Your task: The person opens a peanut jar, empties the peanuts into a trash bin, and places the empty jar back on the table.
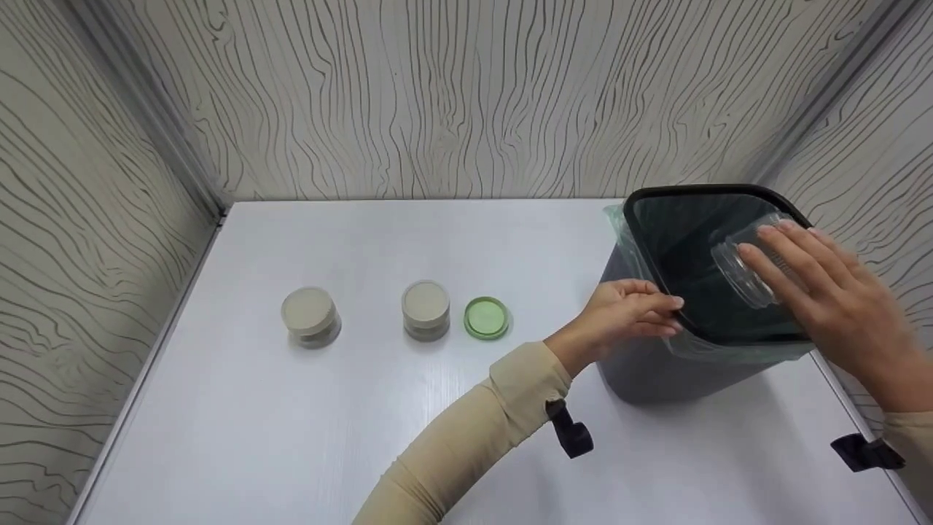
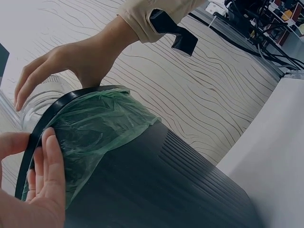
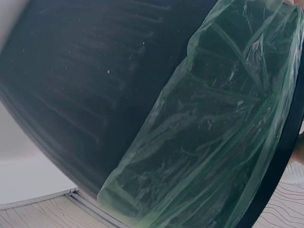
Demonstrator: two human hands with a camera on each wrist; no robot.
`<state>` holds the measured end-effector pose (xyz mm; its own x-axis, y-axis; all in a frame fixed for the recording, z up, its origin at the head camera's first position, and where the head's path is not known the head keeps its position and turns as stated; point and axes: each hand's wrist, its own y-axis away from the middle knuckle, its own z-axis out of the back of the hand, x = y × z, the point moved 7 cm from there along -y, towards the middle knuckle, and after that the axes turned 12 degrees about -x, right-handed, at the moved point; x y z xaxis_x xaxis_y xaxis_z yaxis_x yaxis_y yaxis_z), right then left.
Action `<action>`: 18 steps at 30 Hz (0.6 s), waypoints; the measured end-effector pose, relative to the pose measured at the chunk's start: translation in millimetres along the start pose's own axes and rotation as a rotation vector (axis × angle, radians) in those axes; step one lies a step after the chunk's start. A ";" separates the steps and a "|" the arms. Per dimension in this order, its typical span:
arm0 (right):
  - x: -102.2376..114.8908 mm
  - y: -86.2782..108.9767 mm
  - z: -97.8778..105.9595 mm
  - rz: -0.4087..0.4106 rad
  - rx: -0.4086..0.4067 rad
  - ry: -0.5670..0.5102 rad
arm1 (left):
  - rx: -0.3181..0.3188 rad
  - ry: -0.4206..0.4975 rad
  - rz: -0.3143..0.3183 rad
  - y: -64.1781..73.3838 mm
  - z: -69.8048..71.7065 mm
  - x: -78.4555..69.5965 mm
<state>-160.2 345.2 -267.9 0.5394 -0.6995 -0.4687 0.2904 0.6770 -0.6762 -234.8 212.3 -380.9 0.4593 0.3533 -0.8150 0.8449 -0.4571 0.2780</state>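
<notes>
**Clear jar (image 1: 738, 275) at the mouth of a bin (image 1: 656, 378), other hand on the rim**

Okay, far left there's a tub (image 1: 310, 317) with a beige top, upright on the white table (image 1: 291, 430). At its three o'clock, well apart, is a second tub (image 1: 426, 311), same beige top, also upright. Just off that one's three o'clock lies a green lid (image 1: 486, 318), with a little gap between them.

Next over, the left hand (image 1: 627, 317) reaches up from about seven o'clock and pinches the bin's black rim near its eight o'clock. Fingers are narrow there: thumb on the inside, the others outside over the green bag (image 2: 102, 118) that folds down the bin's side.

The bin itself stands at the lid's three o'clock. The clear jar is tilted in its mouth, over toward three o'clock.

Furthest right, the right hand (image 1: 845, 302) comes in over the bin from around four o'clock, its fingers a bit spread and bent over the jar, holding it. Its thumb is hidden, so I can't tell how firm that hold is.
</notes>
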 end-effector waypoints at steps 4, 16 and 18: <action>-0.1 -0.4 1.5 -0.047 -0.025 -0.016 | 0.001 0.000 -0.004 0.7 -0.1 -0.2; -3.9 0.0 4.8 -0.152 -0.086 -0.030 | 0.007 -0.004 -0.056 3.2 0.1 -1.5; -3.7 0.3 4.8 -0.159 -0.090 -0.031 | 0.008 -0.011 -0.061 3.3 0.2 -1.6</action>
<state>-158.3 349.1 -263.7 0.5167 -0.7879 -0.3351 0.3028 0.5342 -0.7892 -232.8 210.0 -378.8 0.4035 0.3717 -0.8361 0.8692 -0.4412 0.2233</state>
